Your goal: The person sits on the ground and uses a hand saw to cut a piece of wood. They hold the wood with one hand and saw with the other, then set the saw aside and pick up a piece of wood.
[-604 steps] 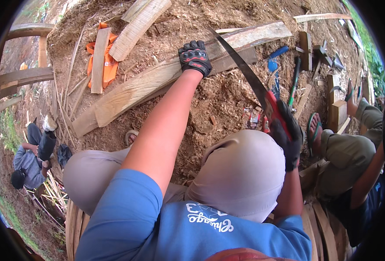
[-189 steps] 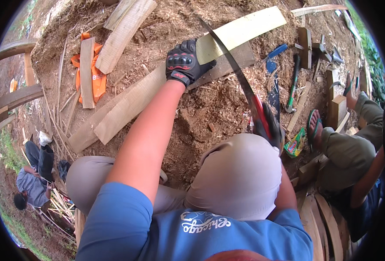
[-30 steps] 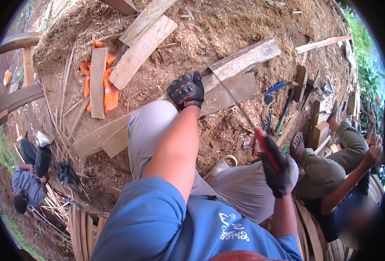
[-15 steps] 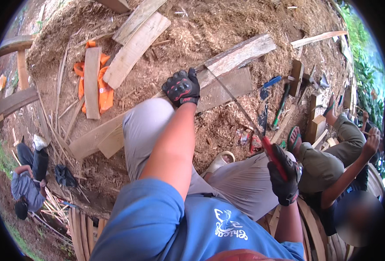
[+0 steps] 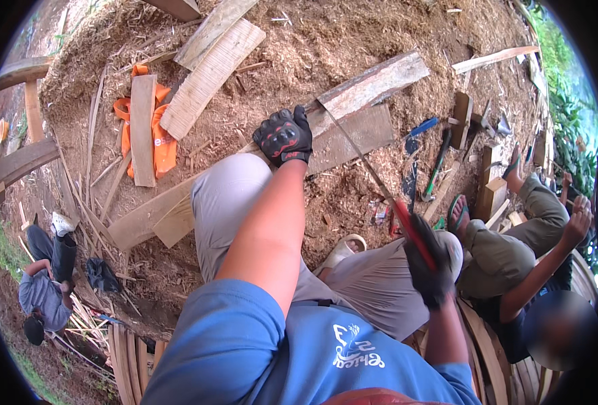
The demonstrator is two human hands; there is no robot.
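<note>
My left hand (image 5: 283, 138), in a black glove with red marks, is closed over a long wooden plank (image 5: 380, 82) and presses it down beside my knee. A second board (image 5: 354, 138) lies under the plank at a slight angle. In my black-gloved right hand (image 5: 430, 270) is the red handle of a handsaw (image 5: 365, 163). Its thin blade slants up and left, and the tip end meets the plank's edge just right of my left hand. How deep the blade sits in the wood I cannot tell.
Boards (image 5: 212, 77) and an orange bag (image 5: 164, 145) under a short board lie at the left on wood shavings. A hammer (image 5: 437, 165) with a green-and-black handle lies at the right. One person (image 5: 515, 250) sits close on my right; another (image 5: 46, 270) is far left.
My right hand and the saw handle have shifted left and slightly forward, toward the plank. My left hand stays nearly in place on the plank.
</note>
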